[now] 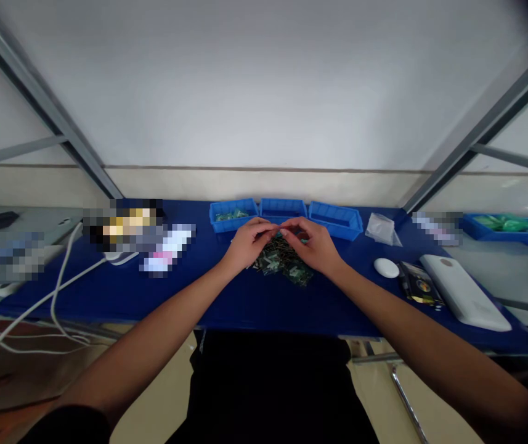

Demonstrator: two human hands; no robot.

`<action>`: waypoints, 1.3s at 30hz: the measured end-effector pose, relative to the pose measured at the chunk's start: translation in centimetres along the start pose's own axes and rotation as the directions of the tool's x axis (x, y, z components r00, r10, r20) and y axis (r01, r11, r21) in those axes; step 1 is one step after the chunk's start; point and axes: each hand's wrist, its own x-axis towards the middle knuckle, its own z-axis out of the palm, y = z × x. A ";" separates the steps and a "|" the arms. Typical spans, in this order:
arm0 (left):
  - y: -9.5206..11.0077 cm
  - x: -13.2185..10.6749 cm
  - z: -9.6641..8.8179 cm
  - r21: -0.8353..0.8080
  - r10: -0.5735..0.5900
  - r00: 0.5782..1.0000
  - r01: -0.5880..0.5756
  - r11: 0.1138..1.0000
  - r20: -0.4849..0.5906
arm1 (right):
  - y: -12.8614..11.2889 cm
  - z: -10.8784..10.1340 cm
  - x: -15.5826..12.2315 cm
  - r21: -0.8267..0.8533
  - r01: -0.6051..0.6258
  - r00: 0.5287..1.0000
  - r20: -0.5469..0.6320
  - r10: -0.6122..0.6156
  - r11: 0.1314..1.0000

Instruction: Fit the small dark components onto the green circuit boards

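Thin pieces (283, 250) (long axes pointing variously) lie between both hands (248, 240) (313, 244).

The blue tabletop (254, 311) extends across the full work position. Along its rear portion stand three bins in a row: left bin (234, 226), middle bin (283, 203) and right bin (344, 232). In front of the bins lies a loose pile (286, 266) of thin rods and green pieces, partly hidden. A clear plastic bag (381, 229) lies right of the bins; nearer the front are a white rounded object (386, 267), a black packet (419, 283) and a white slab (464, 293). On the left lies a pixelated flat item (169, 248).
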 end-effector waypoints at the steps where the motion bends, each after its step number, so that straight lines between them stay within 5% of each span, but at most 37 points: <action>1: 0.0 -0.1 0.0 0.017 0.011 1.000 -0.011 1.000 0.008 | 0.1 0.0 0.0 -0.021 0.005 1.000 0.002 -0.005 1.000; 6: 0.4 -0.3 0.1 -0.068 -0.056 0.998 0.056 0.996 0.004 | 0.8 0.2 0.0 -0.027 -0.045 0.999 -0.001 0.045 0.999; 14: 0.8 -0.4 -0.4 -0.056 -0.059 0.998 0.058 0.997 -0.008 | 1.5 0.5 0.1 0.342 -0.183 0.982 0.105 0.156 0.922; 22: 1.6 -0.3 0.0 -0.038 -0.030 0.999 0.029 0.999 -0.028 | 0.7 -0.3 0.2 0.021 -0.005 0.999 -0.033 0.006 1.000; 27: 0.7 -0.6 0.3 -0.143 -0.029 0.994 0.044 0.989 0.108 | 0.7 0.0 0.2 -0.021 0.054 0.996 -0.077 -0.056 0.998; 39: 0.4 -0.5 0.9 -0.328 -0.088 0.985 0.133 0.935 0.147 | 0.8 -0.4 0.3 -0.096 0.077 0.994 -0.065 -0.084 0.992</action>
